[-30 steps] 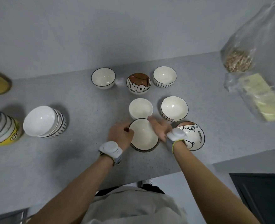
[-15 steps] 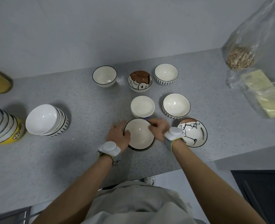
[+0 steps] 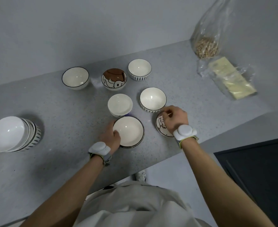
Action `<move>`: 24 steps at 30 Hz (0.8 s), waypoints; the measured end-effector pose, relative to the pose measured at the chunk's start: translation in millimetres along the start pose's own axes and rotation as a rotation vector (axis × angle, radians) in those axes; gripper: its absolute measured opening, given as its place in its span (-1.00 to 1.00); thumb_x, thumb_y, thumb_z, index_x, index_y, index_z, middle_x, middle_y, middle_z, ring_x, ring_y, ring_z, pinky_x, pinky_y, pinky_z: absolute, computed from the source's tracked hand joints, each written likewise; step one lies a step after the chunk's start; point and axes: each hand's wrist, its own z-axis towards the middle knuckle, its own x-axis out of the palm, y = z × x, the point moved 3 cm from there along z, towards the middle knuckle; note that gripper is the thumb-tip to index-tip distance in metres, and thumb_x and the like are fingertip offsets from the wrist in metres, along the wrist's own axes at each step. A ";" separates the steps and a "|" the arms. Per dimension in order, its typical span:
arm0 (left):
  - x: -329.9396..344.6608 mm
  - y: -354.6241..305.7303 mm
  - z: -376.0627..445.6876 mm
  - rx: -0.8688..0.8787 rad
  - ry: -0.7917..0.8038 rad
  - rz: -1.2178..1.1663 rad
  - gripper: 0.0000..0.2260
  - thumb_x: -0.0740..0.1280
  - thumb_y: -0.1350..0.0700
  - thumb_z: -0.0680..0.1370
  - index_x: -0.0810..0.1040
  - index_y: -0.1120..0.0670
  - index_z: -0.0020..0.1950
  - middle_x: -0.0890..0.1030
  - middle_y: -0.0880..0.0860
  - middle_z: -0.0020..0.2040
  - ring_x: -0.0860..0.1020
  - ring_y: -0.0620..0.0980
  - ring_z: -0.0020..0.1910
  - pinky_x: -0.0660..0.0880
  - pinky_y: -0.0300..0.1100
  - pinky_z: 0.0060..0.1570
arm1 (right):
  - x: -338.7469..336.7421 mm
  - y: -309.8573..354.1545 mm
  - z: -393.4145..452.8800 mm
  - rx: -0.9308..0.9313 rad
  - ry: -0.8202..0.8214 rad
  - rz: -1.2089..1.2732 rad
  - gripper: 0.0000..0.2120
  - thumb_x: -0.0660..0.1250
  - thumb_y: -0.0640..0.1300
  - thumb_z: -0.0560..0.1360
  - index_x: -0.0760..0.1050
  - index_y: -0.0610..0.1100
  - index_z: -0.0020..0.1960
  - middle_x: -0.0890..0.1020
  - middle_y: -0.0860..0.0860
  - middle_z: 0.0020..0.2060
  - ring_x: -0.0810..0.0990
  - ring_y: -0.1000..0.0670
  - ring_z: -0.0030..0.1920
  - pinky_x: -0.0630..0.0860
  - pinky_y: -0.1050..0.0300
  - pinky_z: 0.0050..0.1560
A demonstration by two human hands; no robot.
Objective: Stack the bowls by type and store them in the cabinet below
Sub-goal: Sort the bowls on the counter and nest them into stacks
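head view: the left hand (image 3: 110, 135) gripped the dark-rimmed bowl (image 3: 128, 131) at its nine o'clock rim, near the counter (image 3: 61, 161) edge; the right hand (image 3: 174, 117), fingers curled, hovered over the cartoon bowl (image 3: 161, 126), grip unclear. glazed ceramic looked stiff, slippery and breakable; the rim offered the safest hold.

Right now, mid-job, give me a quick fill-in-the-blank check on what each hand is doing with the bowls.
1. The left hand holds the rim of the wide ____-rimmed bowl.
2. The right hand is over the near ____-patterned bowl.
3. The second cartoon bowl sits in the ____ row.

Missing words: dark; cartoon; back
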 end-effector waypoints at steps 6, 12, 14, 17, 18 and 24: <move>12.4 -3.5 2.0 -0.017 -0.010 -0.014 -0.61 0.09 0.18 0.60 0.30 -0.07 0.41 0.51 0.08 0.25 0.49 0.16 0.17 0.47 0.09 0.19 | 2.2 -41.8 -6.2 0.214 -0.099 -0.008 -0.56 0.27 -0.15 0.52 0.36 -0.19 0.38 0.41 -0.21 0.31 0.42 -0.23 0.28 0.40 0.00 0.22; 18.6 -0.7 1.3 -0.033 -0.031 -0.025 -0.62 0.07 0.16 0.60 0.30 -0.08 0.41 0.52 0.05 0.26 0.50 0.11 0.16 0.45 -0.02 0.18 | -2.6 -60.0 2.8 0.349 -0.049 0.042 -0.64 0.17 -0.17 0.55 0.42 -0.16 0.33 0.50 -0.22 0.25 0.48 -0.26 0.24 0.44 0.00 0.13; 18.2 -0.4 0.5 -0.040 -0.030 -0.031 -0.61 0.07 0.16 0.61 0.29 -0.08 0.42 0.51 0.04 0.27 0.49 0.11 0.18 0.44 -0.03 0.20 | -1.3 -65.7 3.2 0.361 -0.005 0.052 -0.68 0.16 -0.19 0.56 0.46 -0.16 0.29 0.57 -0.21 0.19 0.51 -0.26 0.20 0.45 0.04 0.07; 19.4 0.3 0.6 -0.046 -0.029 -0.040 -0.62 0.07 0.14 0.62 0.29 -0.08 0.43 0.51 0.06 0.28 0.50 0.13 0.19 0.45 0.01 0.22 | -0.6 -69.2 1.7 0.353 0.010 0.081 -0.68 0.14 -0.19 0.58 0.47 -0.16 0.29 0.59 -0.20 0.19 0.52 -0.27 0.20 0.44 0.05 0.08; 19.5 -0.1 1.0 -0.052 -0.027 -0.045 -0.62 0.07 0.13 0.62 0.28 -0.08 0.43 0.51 0.06 0.29 0.50 0.13 0.19 0.45 0.01 0.22 | -0.5 -69.5 1.8 0.345 0.010 0.089 -0.68 0.14 -0.20 0.58 0.47 -0.17 0.29 0.58 -0.20 0.20 0.51 -0.26 0.21 0.44 0.05 0.10; 17.8 -3.1 -3.4 -0.065 0.009 -0.186 -0.66 0.09 0.03 0.64 0.32 -0.11 0.43 0.49 0.02 0.31 0.45 0.09 0.26 0.38 -0.03 0.28 | -5.4 -69.0 -7.7 0.320 -0.087 0.285 -0.71 0.19 -0.21 0.54 0.55 -0.10 0.21 0.65 -0.13 0.08 0.57 -0.21 0.13 0.50 0.04 0.11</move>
